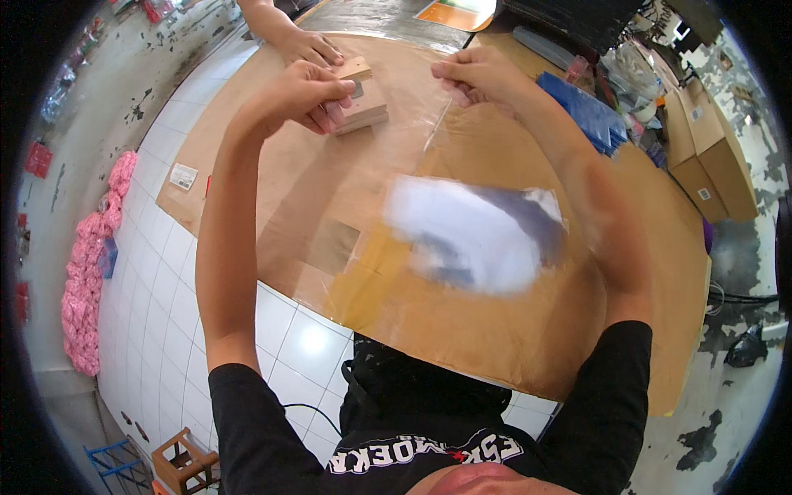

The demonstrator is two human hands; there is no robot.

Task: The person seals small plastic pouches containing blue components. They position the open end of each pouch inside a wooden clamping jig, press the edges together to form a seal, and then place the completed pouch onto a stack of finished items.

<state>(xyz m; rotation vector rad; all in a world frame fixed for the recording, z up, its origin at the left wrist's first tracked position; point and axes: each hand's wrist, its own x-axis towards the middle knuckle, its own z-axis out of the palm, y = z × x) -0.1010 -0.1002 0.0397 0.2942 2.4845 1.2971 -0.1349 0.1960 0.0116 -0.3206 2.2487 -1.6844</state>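
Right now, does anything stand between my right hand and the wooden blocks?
Nothing visible stands between your right hand and the blocks; only brown covering shows there. Your left hand is at their left side.

Showing smooth brown paper on the worktop (511, 338), pale wood on the blocks (367, 118), glossy tile on the floor (309, 334), matt cardboard on the box (730, 169).

Sm. white rectangular printed label (183, 176) lies nr L edge of brown paper-covered table (660, 247). L of table: white sq.-tiled floor (153, 272); farther L of table, long lumpy pink bundle (82, 289). Lower L of table: brown wooden stool (181, 464) w/ blue metal-bar frame (120, 466) beside it. R of table: tan cardboard box (711, 153); also R of table, lower, crumpled black plastic bag (747, 346). Beyond table's far edge: flat orange-&-white sheet (458, 12).
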